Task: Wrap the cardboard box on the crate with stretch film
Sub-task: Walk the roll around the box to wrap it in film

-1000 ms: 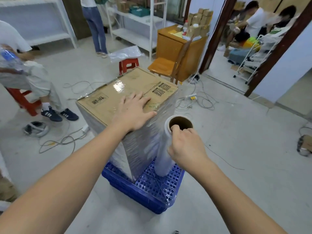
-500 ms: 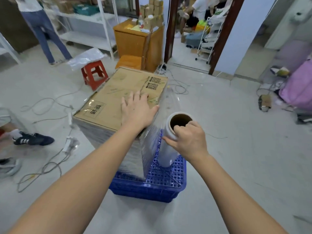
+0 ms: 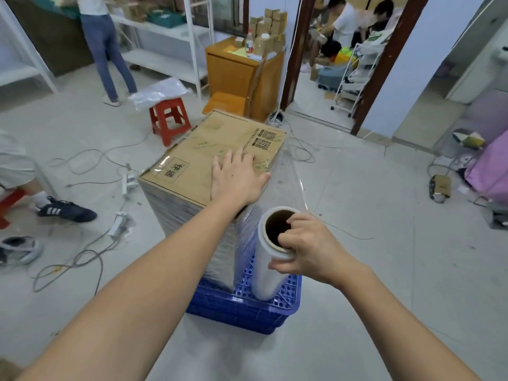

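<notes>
Pressing flat on the box (image 3: 220,158), the left hand (image 3: 237,178) lies with fingers straight near the top's right edge, most likely to keep the box from turning or sliding as the film (image 3: 288,185) is drawn tight. The box stands upright on the blue crate (image 3: 247,309), toward its left side, its walls already glossy with layered wrap. The right hand (image 3: 305,250) is clamped on the top of the roll (image 3: 265,268), thumb hooked inside the core and fingers curled round the outside, a hold that probably lets the roll spin while it is steered. The roll stands upright at the crate's near right corner, just beside the box. A clear sheet runs from it along the box's right side toward the far corner.
</notes>
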`<act>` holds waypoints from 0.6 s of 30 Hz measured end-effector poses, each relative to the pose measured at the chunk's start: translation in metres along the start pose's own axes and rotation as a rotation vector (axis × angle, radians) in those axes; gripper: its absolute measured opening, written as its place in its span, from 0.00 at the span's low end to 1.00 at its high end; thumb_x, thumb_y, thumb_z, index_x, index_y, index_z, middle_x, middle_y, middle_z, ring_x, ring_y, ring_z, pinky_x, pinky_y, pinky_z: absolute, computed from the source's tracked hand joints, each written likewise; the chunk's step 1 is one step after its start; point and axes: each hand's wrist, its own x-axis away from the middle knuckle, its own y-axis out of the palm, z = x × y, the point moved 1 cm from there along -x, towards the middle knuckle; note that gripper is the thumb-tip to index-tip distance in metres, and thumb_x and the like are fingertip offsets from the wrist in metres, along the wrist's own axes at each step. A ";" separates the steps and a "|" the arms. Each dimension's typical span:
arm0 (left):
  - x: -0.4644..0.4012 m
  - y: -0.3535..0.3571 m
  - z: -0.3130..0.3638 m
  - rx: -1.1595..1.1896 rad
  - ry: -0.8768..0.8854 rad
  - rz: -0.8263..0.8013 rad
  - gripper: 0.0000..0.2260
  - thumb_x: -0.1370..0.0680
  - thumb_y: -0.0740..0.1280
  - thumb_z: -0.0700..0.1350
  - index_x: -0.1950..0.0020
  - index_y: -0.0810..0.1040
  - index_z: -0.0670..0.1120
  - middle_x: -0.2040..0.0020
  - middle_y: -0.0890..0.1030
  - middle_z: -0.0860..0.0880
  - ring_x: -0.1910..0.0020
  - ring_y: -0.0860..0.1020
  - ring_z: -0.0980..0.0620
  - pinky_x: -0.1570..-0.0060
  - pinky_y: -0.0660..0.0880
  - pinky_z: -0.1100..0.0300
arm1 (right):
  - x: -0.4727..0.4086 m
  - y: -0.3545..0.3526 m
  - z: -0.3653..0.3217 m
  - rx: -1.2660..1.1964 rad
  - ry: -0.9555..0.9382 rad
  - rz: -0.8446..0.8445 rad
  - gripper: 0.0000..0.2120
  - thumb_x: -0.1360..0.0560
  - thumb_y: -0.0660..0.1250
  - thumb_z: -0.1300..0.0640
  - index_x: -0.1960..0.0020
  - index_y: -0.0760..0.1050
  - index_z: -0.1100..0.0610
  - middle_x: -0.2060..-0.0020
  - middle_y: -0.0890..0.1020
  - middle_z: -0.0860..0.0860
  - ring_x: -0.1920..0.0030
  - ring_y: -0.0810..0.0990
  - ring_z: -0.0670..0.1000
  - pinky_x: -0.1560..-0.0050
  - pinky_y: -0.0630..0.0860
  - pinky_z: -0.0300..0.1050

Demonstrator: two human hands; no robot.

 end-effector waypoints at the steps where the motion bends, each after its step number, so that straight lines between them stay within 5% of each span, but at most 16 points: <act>1: 0.000 0.000 0.000 0.000 0.001 0.004 0.32 0.20 0.58 0.68 0.21 0.65 0.53 0.17 0.60 0.48 0.18 0.54 0.45 0.20 0.48 0.38 | 0.000 0.000 -0.002 0.009 -0.017 -0.045 0.24 0.34 0.74 0.42 0.70 0.63 0.53 0.76 0.63 0.46 0.70 0.63 0.50 0.43 0.71 0.44; 6: -0.004 0.000 -0.003 0.031 -0.009 0.002 0.33 0.21 0.59 0.69 0.21 0.66 0.53 0.18 0.60 0.49 0.18 0.54 0.45 0.20 0.48 0.38 | -0.007 -0.002 -0.015 0.141 0.007 -0.229 0.23 0.34 0.75 0.41 0.62 0.63 0.52 0.71 0.73 0.46 0.66 0.68 0.52 0.49 0.71 0.47; 12: -0.003 0.000 -0.003 0.044 0.000 0.014 0.32 0.22 0.60 0.70 0.22 0.68 0.54 0.18 0.62 0.49 0.18 0.56 0.46 0.20 0.49 0.39 | -0.003 0.000 -0.044 0.215 0.177 -0.153 0.19 0.29 0.70 0.37 0.56 0.71 0.52 0.68 0.77 0.46 0.64 0.72 0.52 0.52 0.70 0.47; 15: -0.007 0.001 -0.009 0.101 -0.015 0.047 0.31 0.21 0.56 0.72 0.27 0.73 0.55 0.21 0.67 0.51 0.20 0.60 0.47 0.21 0.52 0.39 | -0.004 0.003 -0.055 0.176 0.272 -0.105 0.16 0.30 0.74 0.43 0.62 0.71 0.53 0.68 0.75 0.47 0.64 0.71 0.51 0.59 0.67 0.45; 18: -0.006 -0.005 -0.009 0.247 -0.036 0.107 0.24 0.20 0.57 0.69 0.38 0.81 0.55 0.27 0.74 0.51 0.25 0.67 0.48 0.23 0.57 0.41 | 0.000 0.008 -0.063 0.152 0.389 -0.104 0.16 0.35 0.79 0.55 0.52 0.76 0.54 0.59 0.78 0.48 0.57 0.73 0.52 0.57 0.72 0.45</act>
